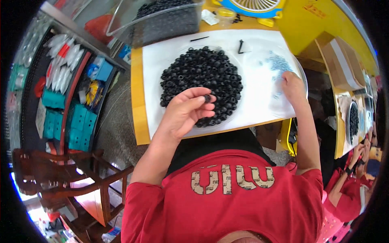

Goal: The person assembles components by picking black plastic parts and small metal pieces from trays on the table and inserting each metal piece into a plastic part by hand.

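Observation:
Between the thumb and fingers of my left hand [182,113] is a small round black part [207,98] with a hole in it. Below that hand, toward its far side, spreads a large heap of similar black parts [198,73] on a white sheet [255,44]. My right hand [293,86] rests at the right side of the sheet, fingers curled together beside scattered small clear-bluish pieces [278,62]. Whatever its fingertips pinch is hidden or too small to name.
A clear plastic bin [170,24] full of black parts stands at the far left. Behind the sheet are a blue-and-yellow fan [259,10] and a small clear cup [226,15]. Two thin black strips, one bent [241,46], lie on the sheet. Another person works at the far right.

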Tool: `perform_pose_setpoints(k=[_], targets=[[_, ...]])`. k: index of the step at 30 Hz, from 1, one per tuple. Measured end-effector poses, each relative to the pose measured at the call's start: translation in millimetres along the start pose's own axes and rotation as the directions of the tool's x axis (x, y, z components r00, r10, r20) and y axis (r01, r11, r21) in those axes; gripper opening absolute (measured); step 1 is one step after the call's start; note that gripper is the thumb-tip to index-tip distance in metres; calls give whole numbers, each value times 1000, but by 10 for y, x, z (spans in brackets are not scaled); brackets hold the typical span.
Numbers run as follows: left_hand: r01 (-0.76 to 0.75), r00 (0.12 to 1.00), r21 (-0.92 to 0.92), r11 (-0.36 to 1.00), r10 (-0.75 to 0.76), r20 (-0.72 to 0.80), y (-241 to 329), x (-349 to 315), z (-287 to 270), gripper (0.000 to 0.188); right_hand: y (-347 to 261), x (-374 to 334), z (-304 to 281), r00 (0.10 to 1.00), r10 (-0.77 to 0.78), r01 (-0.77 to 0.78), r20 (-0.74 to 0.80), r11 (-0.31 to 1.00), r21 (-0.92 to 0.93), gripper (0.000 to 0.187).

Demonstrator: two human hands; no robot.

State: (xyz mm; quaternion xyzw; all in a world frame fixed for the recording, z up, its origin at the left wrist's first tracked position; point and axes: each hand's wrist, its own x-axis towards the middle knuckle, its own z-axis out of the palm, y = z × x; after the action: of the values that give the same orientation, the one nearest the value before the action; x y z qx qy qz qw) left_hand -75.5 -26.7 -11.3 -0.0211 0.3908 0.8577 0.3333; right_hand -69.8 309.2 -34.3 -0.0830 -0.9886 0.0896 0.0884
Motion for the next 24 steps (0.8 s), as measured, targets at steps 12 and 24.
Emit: perform_pose_setpoints(k=[12,24], targets=[[-53,996,82,995,58,-63,14,-46,-14,16,-168,-204,-292,954,107,-299,279,374,878,15],[-74,997,149,986,77,-15,-118,-74,221,22,-1452,-348,-411,815,-454,-292,359,213,932,12]])
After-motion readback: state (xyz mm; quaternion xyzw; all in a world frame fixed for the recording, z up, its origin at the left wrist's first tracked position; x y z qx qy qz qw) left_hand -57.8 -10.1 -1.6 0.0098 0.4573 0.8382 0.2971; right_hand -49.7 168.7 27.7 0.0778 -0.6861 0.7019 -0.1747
